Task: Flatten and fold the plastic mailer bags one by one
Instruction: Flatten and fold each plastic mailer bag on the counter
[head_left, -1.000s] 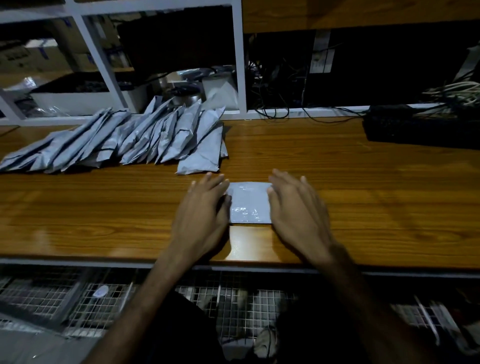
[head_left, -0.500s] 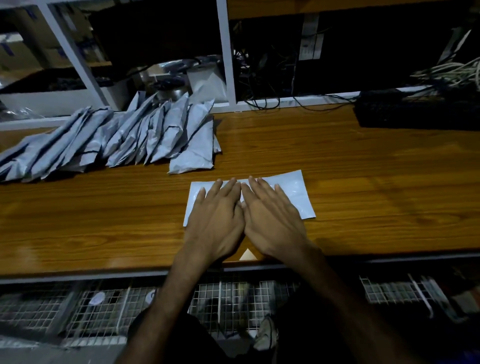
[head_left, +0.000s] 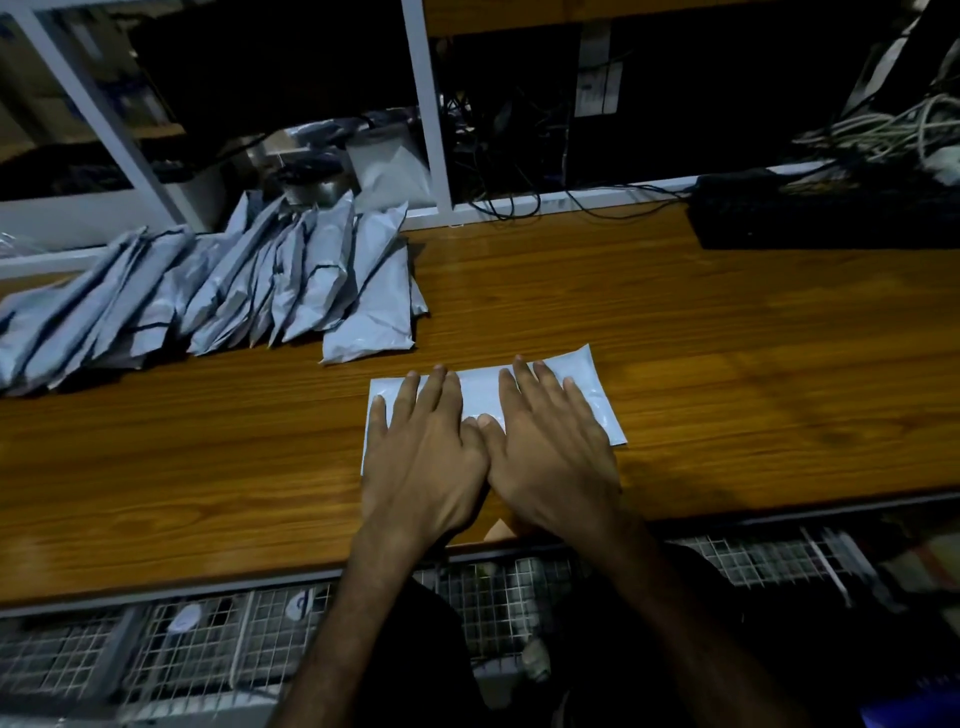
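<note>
A pale grey plastic mailer bag (head_left: 483, 387) lies flat on the wooden table (head_left: 727, 374) near its front edge. My left hand (head_left: 423, 457) rests palm down on the bag's left half, fingers spread. My right hand (head_left: 550, 447) lies palm down on its right half, thumb touching the left hand. Both hands press on the bag without gripping it; the bag's middle and near edge are hidden under them. A row of folded grey mailer bags (head_left: 218, 296) leans in an overlapping line at the back left of the table.
A white shelf frame (head_left: 428, 109) stands behind the table, with clutter and cables (head_left: 519, 197) in it. A black box (head_left: 826, 213) with bundled wires sits at the back right. Wire mesh baskets (head_left: 218, 644) hang below the table's front edge.
A second ago my hands were apart at the bag's two ends. They came together at its middle, and now they lie side by side, fingers slightly more spread.
</note>
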